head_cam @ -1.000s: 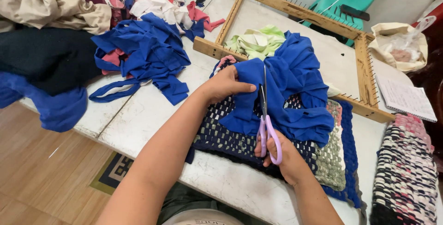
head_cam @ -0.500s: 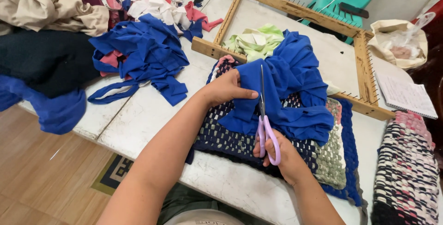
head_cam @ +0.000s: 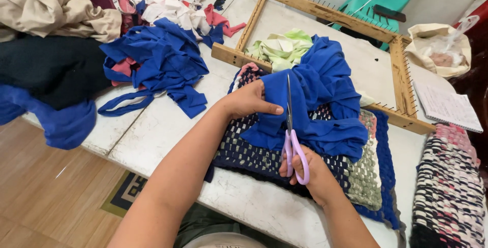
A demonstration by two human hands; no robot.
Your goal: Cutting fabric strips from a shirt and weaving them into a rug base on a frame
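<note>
My right hand [head_cam: 314,173] grips purple-handled scissors [head_cam: 292,141] whose blades point away from me into a bunched blue cloth [head_cam: 320,100]. My left hand [head_cam: 249,100] pinches the left edge of that blue cloth, just left of the blades. The cloth lies on a woven mat [head_cam: 366,177] of dark blue, white and green squares on the white table [head_cam: 152,131].
A wooden nail-studded frame [head_cam: 401,80] lies behind the mat, with light green cloth [head_cam: 279,50] inside. Blue strips [head_cam: 157,65] and mixed fabric piles [head_cam: 51,9] sit at left. A second woven mat [head_cam: 447,187], a notebook [head_cam: 447,106] and a cloth bag [head_cam: 437,47] are at right.
The scissors have moved slightly left and deeper along the blue cloth's edge. My left hand has shifted its pinch close beside the blades.
</note>
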